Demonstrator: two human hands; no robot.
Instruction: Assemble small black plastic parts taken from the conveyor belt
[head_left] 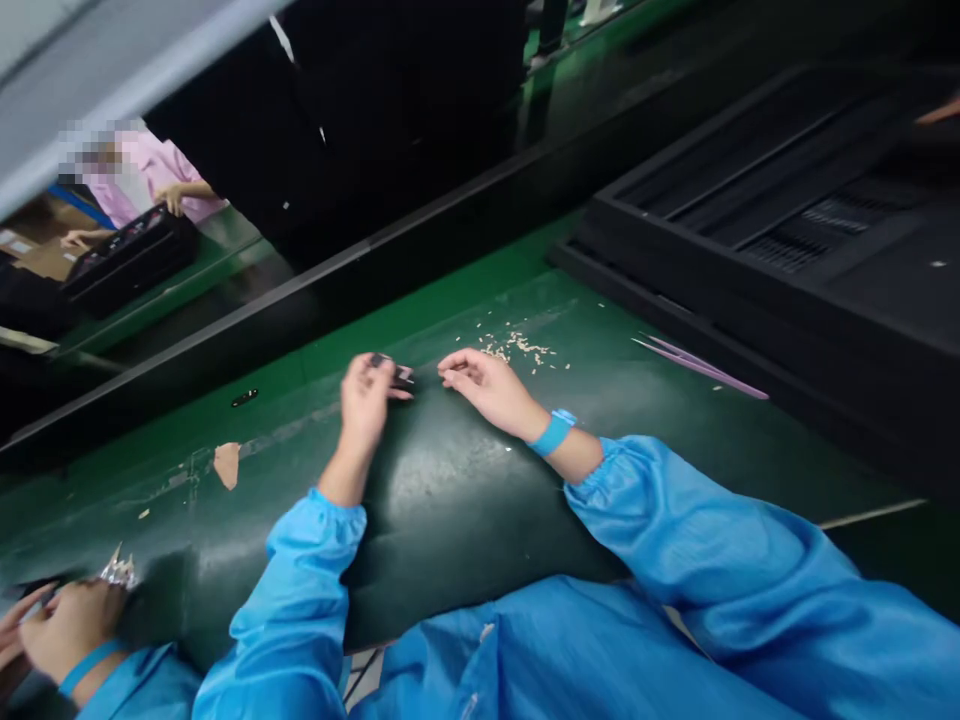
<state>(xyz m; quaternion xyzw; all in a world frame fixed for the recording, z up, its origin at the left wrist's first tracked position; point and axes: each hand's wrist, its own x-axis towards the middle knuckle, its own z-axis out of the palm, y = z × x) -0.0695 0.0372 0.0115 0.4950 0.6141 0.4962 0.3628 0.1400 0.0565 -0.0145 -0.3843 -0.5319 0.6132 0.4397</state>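
My left hand [365,400] is closed on a small black part [403,376], holding it above the green work surface. What kind of part it is cannot be made out. My right hand [487,388] faces it a short distance to the right, thumb and fingertips together in a pinch. Anything between those fingertips is too small to see. Just behind the right hand lies a scatter of tiny pale pieces [531,348]. A blue band [553,432] circles my right wrist.
Pink tweezers [701,366] lie beside a stack of black trays [720,250] at right. A small black piece [244,398] and a tan scrap [226,465] lie to the left. A co-worker's hands [71,625] occupy the lower left; another person in pink handles a black tray beyond.
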